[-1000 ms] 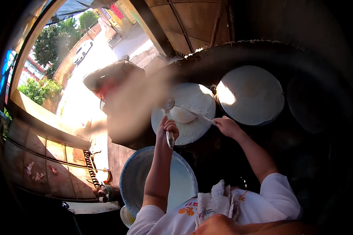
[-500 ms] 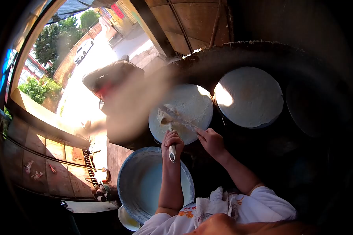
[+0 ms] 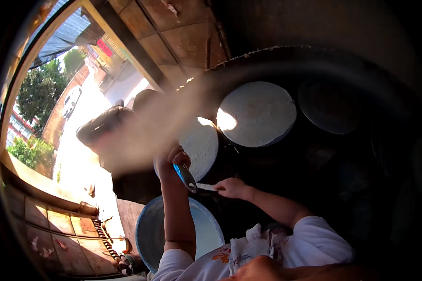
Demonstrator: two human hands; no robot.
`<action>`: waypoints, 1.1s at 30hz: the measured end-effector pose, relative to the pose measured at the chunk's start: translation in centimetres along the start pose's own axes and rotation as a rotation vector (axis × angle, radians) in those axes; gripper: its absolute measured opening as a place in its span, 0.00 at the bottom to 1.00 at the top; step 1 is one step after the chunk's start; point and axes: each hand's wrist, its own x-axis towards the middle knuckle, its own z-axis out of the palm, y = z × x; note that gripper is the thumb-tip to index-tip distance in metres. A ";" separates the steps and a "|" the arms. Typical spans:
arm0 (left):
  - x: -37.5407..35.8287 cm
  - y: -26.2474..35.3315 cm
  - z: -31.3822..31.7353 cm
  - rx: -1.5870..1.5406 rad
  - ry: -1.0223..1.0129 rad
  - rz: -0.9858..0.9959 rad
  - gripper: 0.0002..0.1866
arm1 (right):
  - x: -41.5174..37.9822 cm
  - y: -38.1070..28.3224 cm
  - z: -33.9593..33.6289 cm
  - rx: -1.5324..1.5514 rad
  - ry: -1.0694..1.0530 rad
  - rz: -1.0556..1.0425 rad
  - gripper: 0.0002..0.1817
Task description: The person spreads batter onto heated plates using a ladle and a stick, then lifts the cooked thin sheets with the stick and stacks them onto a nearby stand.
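My left hand [image 3: 172, 160] is closed around the handle of a ladle [image 3: 188, 179], over the near left edge of a batter-covered round pan [image 3: 199, 147]. The ladle's bowl is hidden. Lower and to the right, my right hand [image 3: 233, 188] grips a flat pale stick [image 3: 206, 187] that points left, with its far end passing behind the ladle handle. White batter covers the left pan, partly veiled by a blurred pale haze. A second round pan [image 3: 258, 114], also coated white, sits to its right.
Below my left forearm stands a large basin [image 3: 144, 229] holding pale liquid. A dark round pan [image 3: 330, 105] lies farther right. A bulky dark covered object [image 3: 101, 126] stands by the sunlit opening at left, with a white car [image 3: 72, 100] outside.
The view has shifted right, so the pans sit farther left. My left hand has moved up over the left pan with the ladle; my right hand has drawn back with the stick.
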 end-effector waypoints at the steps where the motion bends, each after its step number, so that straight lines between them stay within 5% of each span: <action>1: 0.1 -3.1 0.6 0.038 -0.193 -0.046 0.10 | -3.9 -0.2 -0.5 0.004 -0.097 0.010 0.18; 2: 0.2 -6.1 2.6 0.025 -0.200 -0.112 0.11 | -7.9 -0.4 -0.4 0.029 -0.210 0.025 0.18; 4: 2.0 -11.6 7.9 -0.295 -0.115 -0.381 0.23 | -15.7 2.2 -3.0 0.244 0.002 0.120 0.19; 6: 5.9 -16.4 9.4 -0.497 -0.161 -0.602 0.21 | -23.0 1.2 -11.3 0.727 0.373 0.620 0.23; 8: 11.5 -22.4 8.8 -0.509 -0.171 -0.759 0.19 | -29.1 1.7 -18.0 0.663 0.928 0.594 0.29; 10: 17.0 -29.7 7.2 -0.504 -0.102 -0.902 0.17 | -33.8 4.2 -24.0 0.524 1.260 0.558 0.28; 13: 23.9 -40.0 2.0 -0.588 -0.010 -1.117 0.15 | -35.8 8.8 -29.2 0.459 1.468 0.724 0.27; 16: 27.3 -46.9 -1.8 -0.587 0.169 -1.180 0.14 | -35.7 14.8 -31.1 0.617 1.531 0.594 0.24; 21: 31.9 -54.0 -5.6 -0.366 0.308 -1.202 0.15 | -35.2 15.8 -32.2 0.830 1.586 0.490 0.23; 25: 36.0 -56.0 -7.1 -0.074 0.350 -1.219 0.13 | -33.3 16.4 -32.7 0.045 1.569 0.635 0.26; 28: 38.7 -57.2 -9.2 0.335 0.113 -1.002 0.04 | -30.5 16.7 -35.9 -0.274 1.507 0.658 0.26; 29: 38.7 -57.5 -8.9 0.598 0.026 -0.907 0.17 | -30.3 17.1 -36.9 -0.269 1.508 0.661 0.23; 32: 39.0 -56.0 -8.0 0.983 -0.017 -0.818 0.18 | -32.8 14.8 -37.1 -0.354 1.365 0.863 0.22; 33: 38.6 -55.2 -7.1 1.090 -0.060 -0.779 0.27 | -32.9 15.4 -35.8 -0.429 1.334 0.883 0.23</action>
